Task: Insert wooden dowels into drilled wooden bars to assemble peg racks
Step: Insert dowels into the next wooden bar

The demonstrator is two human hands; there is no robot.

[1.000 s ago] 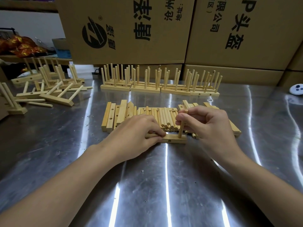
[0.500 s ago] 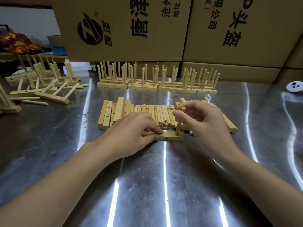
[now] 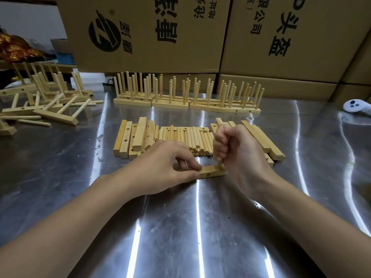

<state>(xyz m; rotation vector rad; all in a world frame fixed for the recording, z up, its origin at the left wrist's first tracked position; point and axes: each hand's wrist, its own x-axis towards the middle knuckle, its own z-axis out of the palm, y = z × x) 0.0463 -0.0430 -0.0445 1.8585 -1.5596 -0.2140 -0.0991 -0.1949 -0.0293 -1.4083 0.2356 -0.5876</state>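
Note:
A drilled wooden bar lies flat on the steel table, side hole facing me. My left hand pinches its left end between thumb and fingers. My right hand is fisted around an upright dowel whose lower tip sits in the bar's right end; the fist hides most of the dowel. Behind the hands lie a pile of loose dowels, undrilled-looking and drilled bars on the left, and more bars on the right.
A row of finished peg racks stands at the back before stacked cardboard boxes. More racks and loose dowels lie at the far left. A white controller rests at the right edge.
My right hand went from pinching the dowel's top with fingertips to wrapping a fist around it, and the dowel stands lower in the bar. The left hand keeps its hold.

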